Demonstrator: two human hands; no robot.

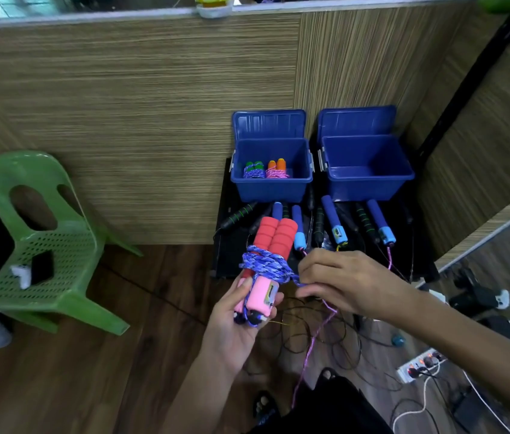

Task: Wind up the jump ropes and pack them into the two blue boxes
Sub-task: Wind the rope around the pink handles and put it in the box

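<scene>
2 red foam handles (274, 238) clenched in left hand (238, 321), right hand (338, 281) pinching blue cord (267, 266) at 3 o'clock; light, squishy, floppy, best held mid-bundle.

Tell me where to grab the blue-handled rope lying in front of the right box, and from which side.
Take the nearer blue handle by its foam shaft, coming from above with fingers across it. It lies flat on the black mat, pointing toward the right blue box, with black handles close alongside, so a top pinch likely fits best. The lighter counter end looks boxier and harder to wrap.
</scene>
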